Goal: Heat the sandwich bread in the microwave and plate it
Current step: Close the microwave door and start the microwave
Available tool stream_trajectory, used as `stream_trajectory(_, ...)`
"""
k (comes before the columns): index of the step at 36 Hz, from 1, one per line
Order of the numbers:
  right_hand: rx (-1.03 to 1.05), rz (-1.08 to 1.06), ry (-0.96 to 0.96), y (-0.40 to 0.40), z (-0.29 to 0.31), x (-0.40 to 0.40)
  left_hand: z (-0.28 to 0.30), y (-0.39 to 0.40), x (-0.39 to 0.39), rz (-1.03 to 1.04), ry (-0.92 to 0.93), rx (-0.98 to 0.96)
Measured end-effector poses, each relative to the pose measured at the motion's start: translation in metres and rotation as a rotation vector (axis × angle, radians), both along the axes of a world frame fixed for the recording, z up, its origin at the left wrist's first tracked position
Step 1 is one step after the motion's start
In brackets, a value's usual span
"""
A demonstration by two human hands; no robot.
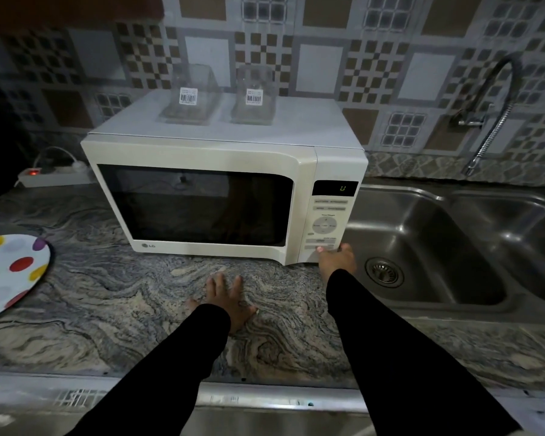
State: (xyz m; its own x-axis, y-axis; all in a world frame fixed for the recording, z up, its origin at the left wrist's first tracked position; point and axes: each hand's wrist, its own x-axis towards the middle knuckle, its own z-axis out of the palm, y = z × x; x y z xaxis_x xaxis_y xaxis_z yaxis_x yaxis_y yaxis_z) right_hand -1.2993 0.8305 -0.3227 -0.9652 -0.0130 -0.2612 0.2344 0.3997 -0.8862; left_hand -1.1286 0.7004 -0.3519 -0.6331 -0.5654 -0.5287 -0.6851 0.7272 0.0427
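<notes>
A cream microwave point(202, 155) stands on the marbled counter with its door closed and its dark window showing nothing I can make out inside. Its display shows a green digit. My right hand point(337, 259) is at the bottom of the control panel point(326, 225), a fingertip touching a low button and the thumb at the right edge. My left hand point(230, 298) lies flat on the counter in front of the microwave, fingers spread, holding nothing. A white plate with coloured dots point(7, 272) sits at the left edge. No bread is visible.
Two clear plastic containers point(191, 96) with barcode labels stand on top of the microwave. A steel double sink point(453, 247) with a flexible tap point(491, 114) is on the right. A power strip point(54, 176) with a red light lies behind on the left.
</notes>
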Motion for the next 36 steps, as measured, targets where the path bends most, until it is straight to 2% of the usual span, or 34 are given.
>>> stream_trajectory(11,0.203,0.112,-0.029,-0.008,0.010,0.008,0.008,0.001,0.004,-0.006,0.014,0.020)
stream_trajectory(22,0.566,0.334,0.105,0.010,0.011,0.054,0.008,-0.009,0.017,-0.060,0.146,0.044)
stream_trajectory(28,0.560,0.321,0.136,0.007,0.021,0.080,0.012,-0.020,0.030,-0.121,0.200,0.065)
stream_trajectory(30,0.496,0.309,0.178,0.004,0.026,0.086,0.026,-0.021,0.033,-0.147,0.283,0.020)
stream_trajectory(33,0.476,0.339,0.296,-0.002,0.036,0.096,0.057,-0.028,0.032,-0.089,0.570,-0.022)
stream_trajectory(36,0.605,0.452,0.581,-0.012,0.050,0.098,0.092,-0.042,0.022,-0.159,0.878,-0.173)
